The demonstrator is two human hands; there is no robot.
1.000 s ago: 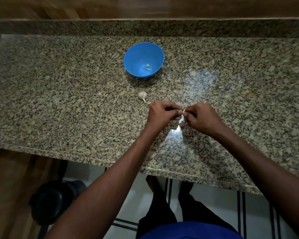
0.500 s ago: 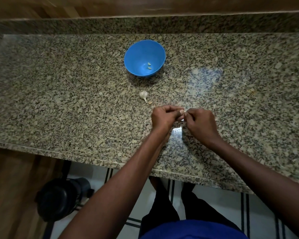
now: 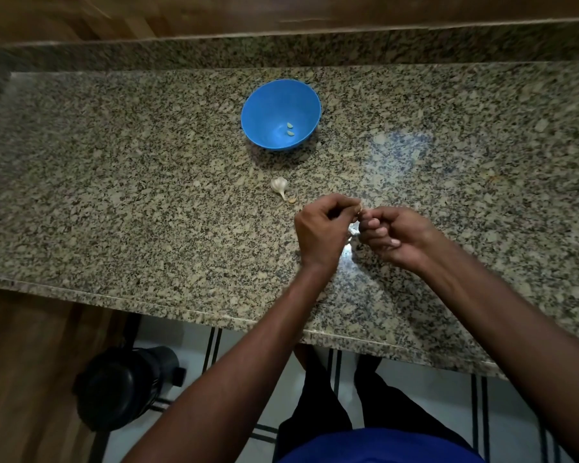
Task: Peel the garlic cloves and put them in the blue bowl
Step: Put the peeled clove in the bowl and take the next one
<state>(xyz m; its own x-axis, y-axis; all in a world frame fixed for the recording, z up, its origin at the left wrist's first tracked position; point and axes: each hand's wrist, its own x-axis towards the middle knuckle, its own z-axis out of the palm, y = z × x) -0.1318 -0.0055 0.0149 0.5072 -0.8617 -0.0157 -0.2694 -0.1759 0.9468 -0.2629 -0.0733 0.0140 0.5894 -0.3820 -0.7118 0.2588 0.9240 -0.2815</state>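
Observation:
A blue bowl [image 3: 264,98] stands on the granite counter [image 3: 114,195] with two peeled garlic cloves [image 3: 290,129] in its bottom. In front of it lies a white garlic head [image 3: 279,184] with a small loose clove [image 3: 292,200] beside its stem. Below and right of them, my left hand [image 3: 321,232] and my right hand [image 3: 395,235] meet fingertip to fingertip. Both pinch a small garlic clove [image 3: 360,212] between them; it is mostly hidden by the fingers. A bit of pale skin shows just under the fingertips.
The counter's front edge [image 3: 181,307] runs below my wrists, and a raised granite backsplash [image 3: 281,48] backs it. On the floor to the lower left stands a black round object [image 3: 124,389]. My legs show under the counter edge.
Both hands stayed together on the clove and shifted slightly right. My right hand has turned so that its curled fingers face up.

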